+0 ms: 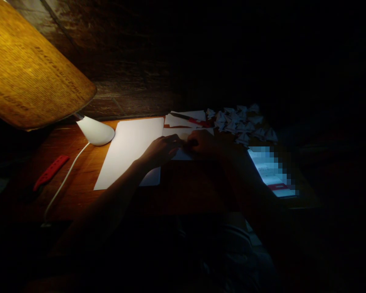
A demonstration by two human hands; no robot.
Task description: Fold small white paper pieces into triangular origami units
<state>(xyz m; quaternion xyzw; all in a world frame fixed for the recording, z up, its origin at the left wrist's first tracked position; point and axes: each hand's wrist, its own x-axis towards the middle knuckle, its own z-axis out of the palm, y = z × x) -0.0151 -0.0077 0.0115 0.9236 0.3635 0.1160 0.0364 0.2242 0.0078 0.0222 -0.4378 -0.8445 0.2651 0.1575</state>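
Note:
My left hand (pixel 164 149) is bent over a white sheet of paper (pixel 185 155), its fingers curled together and reaching toward my other hand. Close against it, my right hand (pixel 201 142) is closed in dim light over the same sheet. Their fingertips meet around something small that shadow hides. To the left lies a stack of larger white sheets (pixel 134 150), partly beneath my left forearm. Behind my hands are smaller paper pieces (pixel 183 119) with a dark-bladed, red-handled tool (pixel 198 121) across them, perhaps scissors or a knife.
Several folded paper pieces (pixel 234 122) are heaped at the back right. A lit phone (pixel 268 173) rests near the right edge. On the left stand a lamp base (pixel 96 132) and yellow shade (pixel 36 69), with a white cord (pixel 65 179) and a red-handled object (pixel 51 171).

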